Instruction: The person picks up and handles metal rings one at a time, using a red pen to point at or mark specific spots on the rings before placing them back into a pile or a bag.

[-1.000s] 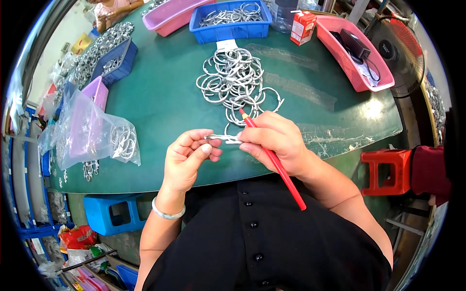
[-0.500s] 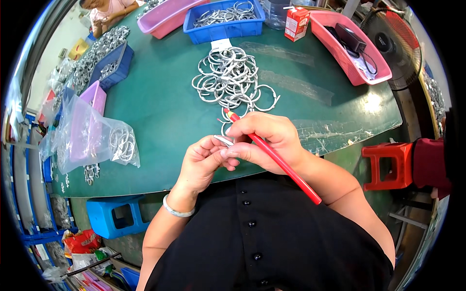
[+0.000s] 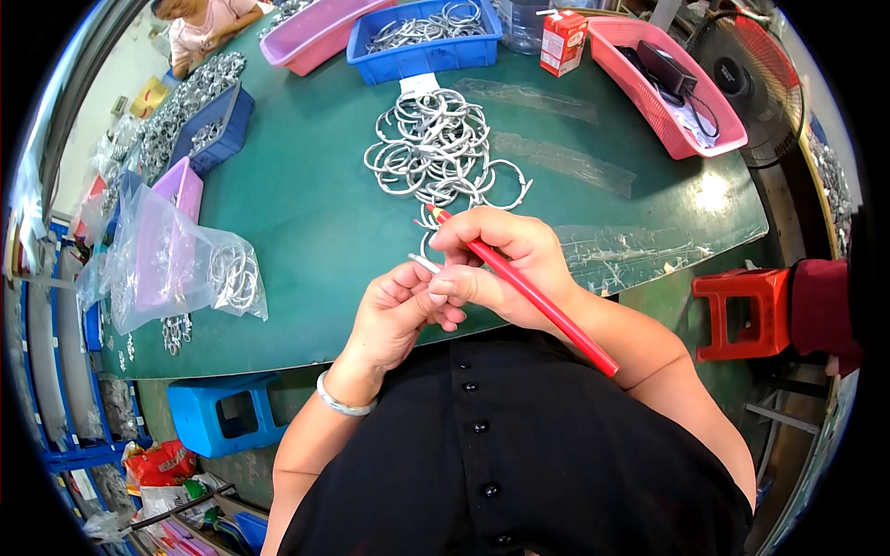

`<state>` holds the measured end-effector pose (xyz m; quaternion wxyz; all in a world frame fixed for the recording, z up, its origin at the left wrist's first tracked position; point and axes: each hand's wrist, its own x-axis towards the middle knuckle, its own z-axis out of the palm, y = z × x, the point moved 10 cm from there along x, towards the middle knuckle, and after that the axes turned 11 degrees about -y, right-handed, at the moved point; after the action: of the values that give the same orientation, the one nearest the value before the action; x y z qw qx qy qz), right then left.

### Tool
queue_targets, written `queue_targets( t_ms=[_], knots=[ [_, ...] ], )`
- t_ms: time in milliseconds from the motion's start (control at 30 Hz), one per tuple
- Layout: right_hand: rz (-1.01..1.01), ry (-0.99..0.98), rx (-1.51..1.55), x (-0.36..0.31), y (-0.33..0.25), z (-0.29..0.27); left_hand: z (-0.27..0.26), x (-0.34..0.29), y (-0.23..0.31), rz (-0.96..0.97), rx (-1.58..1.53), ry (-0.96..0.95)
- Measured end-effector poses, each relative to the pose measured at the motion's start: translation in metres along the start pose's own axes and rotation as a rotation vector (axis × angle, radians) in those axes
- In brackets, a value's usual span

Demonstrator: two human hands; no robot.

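Observation:
Close together in front of my black shirt, my left hand (image 3: 394, 315) and my right hand (image 3: 514, 264) both pinch a silver metal piece (image 3: 424, 262). It shows as a thin edge; the fingers hide the rest, so its full shape is unclear. A long red pencil (image 3: 547, 310) lies across my right hand, gripped there too, its tip pointing away over the table. Just beyond the fingers is a heap of silver open metal rings (image 3: 431, 148), with a few loose ones at its near end. A pale bangle circles my left wrist.
On the green table (image 3: 297, 185) stand a blue bin of rings (image 3: 426, 57), a pink basket (image 3: 640, 93), a red drink carton (image 3: 563, 46) and a clear bag (image 3: 185, 264). A fan (image 3: 746, 83) is at right. Stools (image 3: 222, 412) flank the near edge. Another person sits far left.
The silver piece has turned between my fingers and now looks thinner, more edge-on. Both hands stay nearly in place, and the pencil has shifted slightly.

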<state>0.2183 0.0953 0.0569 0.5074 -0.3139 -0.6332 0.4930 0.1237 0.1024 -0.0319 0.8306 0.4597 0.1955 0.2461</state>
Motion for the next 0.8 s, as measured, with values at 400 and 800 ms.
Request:
queue_targets(
  t_ms=[400,800],
  knots=[
    [0.003,0.099,-0.176,0.077,0.006,-0.077,-0.047,-0.016,-0.001,0.069,0.201,0.331],
    [0.119,0.220,-0.442,0.151,0.030,-0.138,-0.064,-0.025,-0.007,0.133,0.104,0.345]
  ],
)
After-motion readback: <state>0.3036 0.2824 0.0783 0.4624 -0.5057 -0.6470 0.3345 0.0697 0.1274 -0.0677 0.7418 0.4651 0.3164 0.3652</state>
